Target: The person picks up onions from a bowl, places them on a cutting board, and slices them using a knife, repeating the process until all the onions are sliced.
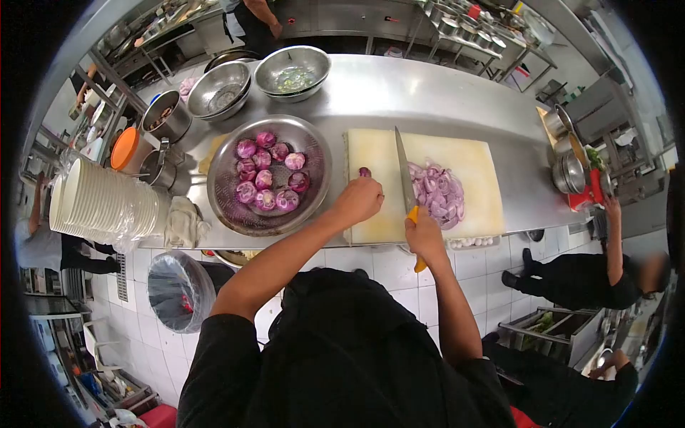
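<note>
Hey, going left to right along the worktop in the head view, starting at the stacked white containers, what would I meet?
Stacked white containers, crumpled cloth, metal colander of purple onions, left hand, knife blade, sliced onions.

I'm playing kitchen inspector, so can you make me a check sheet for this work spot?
Surface: steel table, pale board on it.
Job's things: whole onions in a basin; slices on the board; knife beside the slices.
Clutter: bowls, pots, stacked tubs and a cloth near the basin.
Hands: left hand curled over the board, onion piece at its fingers, grip unclear; right hand closed on the knife.
Cables: nothing seen.
Surroundings: lined bin; other people nearby.
</note>
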A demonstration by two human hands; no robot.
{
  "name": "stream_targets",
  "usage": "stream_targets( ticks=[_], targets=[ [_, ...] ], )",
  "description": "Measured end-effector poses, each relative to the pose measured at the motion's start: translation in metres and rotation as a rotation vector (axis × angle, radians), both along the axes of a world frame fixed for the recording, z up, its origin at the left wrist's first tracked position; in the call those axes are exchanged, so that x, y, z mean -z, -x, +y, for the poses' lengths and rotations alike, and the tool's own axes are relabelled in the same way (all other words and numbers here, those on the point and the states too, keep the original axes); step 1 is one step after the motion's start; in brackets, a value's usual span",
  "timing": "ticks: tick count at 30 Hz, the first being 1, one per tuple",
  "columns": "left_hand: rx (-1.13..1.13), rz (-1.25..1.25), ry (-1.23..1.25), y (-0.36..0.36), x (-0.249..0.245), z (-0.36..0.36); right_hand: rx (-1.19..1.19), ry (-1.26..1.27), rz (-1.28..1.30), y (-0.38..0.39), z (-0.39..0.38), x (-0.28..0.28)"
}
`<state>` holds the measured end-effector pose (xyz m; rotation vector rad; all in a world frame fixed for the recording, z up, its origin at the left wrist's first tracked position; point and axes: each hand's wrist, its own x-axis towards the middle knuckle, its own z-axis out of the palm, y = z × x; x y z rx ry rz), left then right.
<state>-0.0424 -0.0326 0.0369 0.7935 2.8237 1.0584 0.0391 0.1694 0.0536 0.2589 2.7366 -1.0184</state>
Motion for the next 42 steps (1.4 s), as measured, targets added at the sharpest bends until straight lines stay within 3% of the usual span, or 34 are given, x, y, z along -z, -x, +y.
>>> stream_targets(
  ticks=[3, 6, 10, 22, 30, 36, 39, 42],
  targets=[
    [-0.171, -0.154, -0.100, -0.005, 0.001, 0.008, -0.041, 0.034, 0.067, -0.004, -0.005, 0.006],
    [-0.314, -0.290, -0.218, -0.015, 0.001, 0.018, 0.000, 0.170, -0.128, -0.006, -0.029, -0.036],
    [-0.387, -0.368, -0.272, -0.015, 0.009, 0.024, -0.025, 0.182, -0.143, -0.008, -0.036, -0.047],
    [-0.393, -0.502, -0.373, -0.019, -0.007, 0.026, -0.028, 0.175, -0.276, -0.012, -0.045, -0.074],
    [-0.391, -0.475, -0.456, -0.016, 0.021, 0.027, -0.041, 0.179, -0.045, 0.012, -0.040, -0.015],
    [-0.336, -0.509, -0.440, -0.016, 0.013, 0.022, -0.027, 0.188, -0.239, 0.000, -0.045, -0.074],
    [-0.350, -0.503, -0.436, -0.017, 0.008, 0.021, 0.012, 0.191, -0.182, -0.001, -0.053, -0.050],
    [-0.361, -0.476, -0.469, -0.018, 0.011, 0.023, -0.078, 0.053, 0.064, 0.009, -0.049, 0.006]
  ],
)
